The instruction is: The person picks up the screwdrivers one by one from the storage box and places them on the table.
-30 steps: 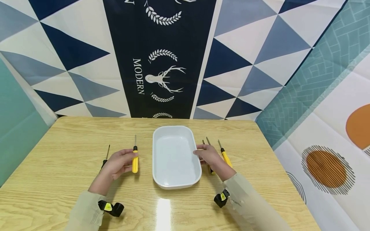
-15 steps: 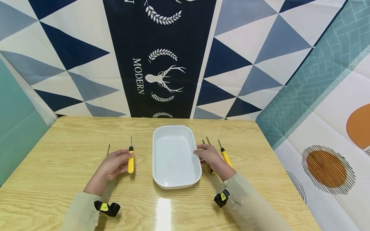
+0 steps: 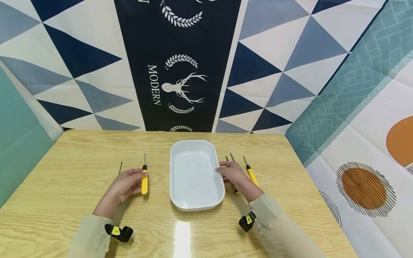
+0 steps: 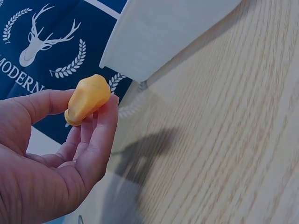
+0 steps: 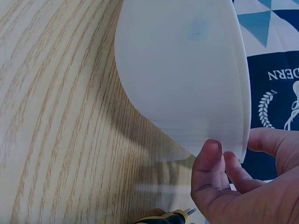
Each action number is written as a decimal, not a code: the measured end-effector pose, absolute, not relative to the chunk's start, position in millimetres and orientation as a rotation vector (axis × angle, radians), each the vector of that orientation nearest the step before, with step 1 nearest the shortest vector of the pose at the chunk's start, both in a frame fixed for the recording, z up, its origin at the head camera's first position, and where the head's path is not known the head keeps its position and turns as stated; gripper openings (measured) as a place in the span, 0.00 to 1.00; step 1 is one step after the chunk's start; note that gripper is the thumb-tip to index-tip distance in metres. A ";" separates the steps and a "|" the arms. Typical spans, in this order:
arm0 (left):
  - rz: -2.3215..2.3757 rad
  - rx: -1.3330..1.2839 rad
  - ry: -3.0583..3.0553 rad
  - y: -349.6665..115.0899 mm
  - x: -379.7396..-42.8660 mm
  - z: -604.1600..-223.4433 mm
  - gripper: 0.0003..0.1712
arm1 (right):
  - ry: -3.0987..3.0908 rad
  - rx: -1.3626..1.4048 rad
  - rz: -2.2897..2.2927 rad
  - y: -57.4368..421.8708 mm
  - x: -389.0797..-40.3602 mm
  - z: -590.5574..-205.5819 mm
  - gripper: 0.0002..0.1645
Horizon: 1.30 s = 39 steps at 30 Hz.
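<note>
My left hand (image 3: 129, 184) pinches a screwdriver (image 3: 144, 182) by its yellow handle, the metal shaft pointing toward the far side. In the left wrist view the handle's rounded end (image 4: 88, 98) sits between thumb and fingers, clear of the table, with a shadow below. A white rectangular tray (image 3: 193, 179) stands mid-table with nothing in it. Its right rim is gripped by my right hand (image 3: 233, 175), thumb inside and fingers outside; the right wrist view shows the tray's outer wall (image 5: 182, 70) above the fingertips.
Beyond my left hand pokes the thin shaft of another screwdriver (image 3: 120, 167), its handle hidden. Right of the tray lies a yellow-handled screwdriver (image 3: 253, 176), with further shafts (image 3: 232, 157) partly behind my right hand. The wooden table (image 3: 155, 229) meets patterned cloth at the back.
The left hand has moved left, away from the tray, carrying the screwdriver; the movement is slight in the last half second. The right hand and tray have stayed put.
</note>
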State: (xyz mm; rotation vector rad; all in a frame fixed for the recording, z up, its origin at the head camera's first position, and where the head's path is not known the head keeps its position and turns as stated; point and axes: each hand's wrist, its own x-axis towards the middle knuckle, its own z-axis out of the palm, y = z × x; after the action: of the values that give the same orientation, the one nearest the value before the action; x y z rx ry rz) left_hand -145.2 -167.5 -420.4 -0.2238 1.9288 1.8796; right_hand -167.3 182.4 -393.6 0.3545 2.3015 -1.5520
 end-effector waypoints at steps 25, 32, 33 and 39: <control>1.826 -0.243 1.974 -166.4 -146.6 -428.3 0.39 | 2.304 0.372 -1.542 182.5 -168.3 -395.5 0.25; 1.815 -0.282 1.988 -166.0 -148.2 -431.0 0.38 | 2.309 0.370 -1.537 181.7 -168.7 -396.1 0.24; 1.811 -0.278 1.993 -165.8 -148.2 -431.2 0.38 | 2.309 0.369 -1.538 181.6 -168.6 -395.8 0.25; 1.779 -0.291 2.043 -162.7 -146.4 -430.4 0.36 | 2.306 0.373 -1.542 180.4 -166.8 -393.4 0.25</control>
State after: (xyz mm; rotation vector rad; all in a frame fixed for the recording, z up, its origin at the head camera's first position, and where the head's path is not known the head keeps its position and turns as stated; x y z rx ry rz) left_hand -146.4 -162.7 -430.4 -0.2912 2.0427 1.7789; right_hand -166.8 180.4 -393.4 0.3732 2.3060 -1.5419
